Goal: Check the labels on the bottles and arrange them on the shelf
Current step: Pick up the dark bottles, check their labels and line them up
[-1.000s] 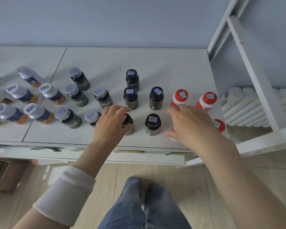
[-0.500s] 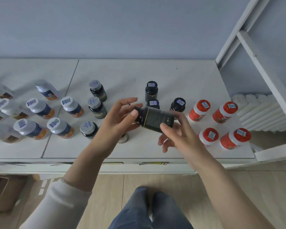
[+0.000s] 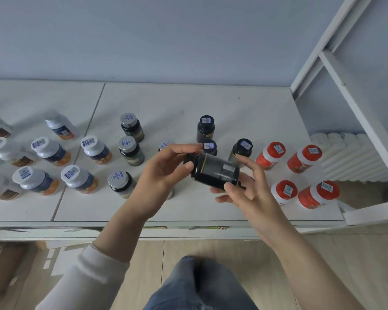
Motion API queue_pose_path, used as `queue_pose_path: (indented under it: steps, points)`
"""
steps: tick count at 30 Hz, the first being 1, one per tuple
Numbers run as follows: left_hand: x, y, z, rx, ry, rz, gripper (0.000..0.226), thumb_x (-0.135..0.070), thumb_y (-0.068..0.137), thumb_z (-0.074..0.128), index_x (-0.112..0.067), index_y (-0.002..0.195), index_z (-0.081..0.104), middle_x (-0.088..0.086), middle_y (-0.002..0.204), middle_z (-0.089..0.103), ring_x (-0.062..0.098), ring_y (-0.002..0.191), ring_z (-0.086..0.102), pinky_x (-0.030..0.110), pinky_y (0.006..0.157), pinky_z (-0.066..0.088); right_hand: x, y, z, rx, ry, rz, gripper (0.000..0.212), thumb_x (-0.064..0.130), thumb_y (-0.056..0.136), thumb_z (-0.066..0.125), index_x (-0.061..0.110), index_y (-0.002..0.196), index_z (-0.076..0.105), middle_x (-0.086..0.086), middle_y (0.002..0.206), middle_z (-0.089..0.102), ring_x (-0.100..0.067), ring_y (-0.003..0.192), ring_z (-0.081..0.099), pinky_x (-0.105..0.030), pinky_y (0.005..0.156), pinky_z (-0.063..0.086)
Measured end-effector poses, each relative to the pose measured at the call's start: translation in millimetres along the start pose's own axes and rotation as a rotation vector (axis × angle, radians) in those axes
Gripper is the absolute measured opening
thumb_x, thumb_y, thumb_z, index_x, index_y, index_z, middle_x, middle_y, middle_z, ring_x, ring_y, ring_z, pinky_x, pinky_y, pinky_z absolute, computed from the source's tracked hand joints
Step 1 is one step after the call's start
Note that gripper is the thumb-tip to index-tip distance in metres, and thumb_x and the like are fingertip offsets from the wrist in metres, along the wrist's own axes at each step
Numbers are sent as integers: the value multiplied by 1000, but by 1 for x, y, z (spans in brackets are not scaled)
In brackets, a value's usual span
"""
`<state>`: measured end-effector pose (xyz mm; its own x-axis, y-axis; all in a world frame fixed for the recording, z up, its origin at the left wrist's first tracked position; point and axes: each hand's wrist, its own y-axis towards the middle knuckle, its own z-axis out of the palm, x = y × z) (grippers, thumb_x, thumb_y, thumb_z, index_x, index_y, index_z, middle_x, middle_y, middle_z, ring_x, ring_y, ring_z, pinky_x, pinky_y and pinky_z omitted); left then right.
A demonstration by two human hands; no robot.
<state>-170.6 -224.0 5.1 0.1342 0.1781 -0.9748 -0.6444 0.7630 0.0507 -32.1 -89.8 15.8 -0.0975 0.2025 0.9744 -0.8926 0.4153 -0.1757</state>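
A black bottle (image 3: 215, 170) with a dark label lies on its side in the air above the white shelf top (image 3: 188, 104). My left hand (image 3: 164, 173) grips its cap end and my right hand (image 3: 244, 189) holds its base from below. Behind it stand three black-capped bottles, one at the back (image 3: 205, 128). To the right stand several red bottles (image 3: 270, 155). Grey-capped dark bottles (image 3: 131, 127) stand left of centre. White-capped bottles with orange bases (image 3: 95, 149) fill the left side.
A white shelf frame (image 3: 354, 108) rises at the right with a white radiator (image 3: 349, 157) behind it. A blue-grey wall backs the shelf top. A brown cardboard box (image 3: 0, 265) sits on the wooden floor at lower left. My legs show below.
Both hands went from reaching among the black bottles to lifting one off the shelf top; it is now held sideways between them, turned slightly since half a second ago.
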Motion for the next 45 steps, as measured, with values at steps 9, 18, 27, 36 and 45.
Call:
queue_pose_path:
  steps: [9, 18, 27, 36, 45]
  points:
    - [10, 5, 17, -66, -154, -141, 34, -7, 83, 60, -18, 115, 56, -8, 101, 70, 9, 96, 64, 22, 83, 52, -5, -1, -9, -79, -9, -90, 54, -11, 78, 62, 26, 115, 47, 7, 114, 61, -3, 101, 63, -18, 81, 53]
    - [8, 19, 22, -127, -481, -406, 32, -28, 95, 39, -13, 116, 58, 7, 104, 68, 16, 86, 66, 25, 69, 56, 13, 8, 10, -263, -864, -404, 61, 27, 64, 83, 10, 116, 55, -5, 108, 62, -8, 88, 57, 0, 68, 44]
    - [17, 20, 10, 25, 681, -88, 36, -4, 80, 67, -22, 111, 60, -3, 110, 56, 8, 102, 56, 8, 86, 46, 34, 12, -18, 69, -1617, -12, 63, 44, 84, 60, 19, 135, 34, -4, 137, 42, -23, 120, 46, -30, 92, 44]
    - [56, 19, 14, 206, 1012, -1, 39, -11, 80, 70, -17, 115, 56, 2, 120, 48, 20, 108, 52, 21, 91, 41, 46, 21, -33, -30, -1751, 91, 57, 47, 83, 60, 14, 127, 42, -10, 124, 50, -28, 112, 48, -36, 85, 44]
    - [67, 24, 15, 180, 1071, -15, 42, -14, 79, 71, -17, 117, 53, 4, 120, 47, 22, 110, 51, 28, 93, 45, 49, 34, -55, 11, -1749, 74, 57, 47, 83, 59, 14, 127, 41, -10, 125, 49, -28, 112, 48, -36, 84, 43]
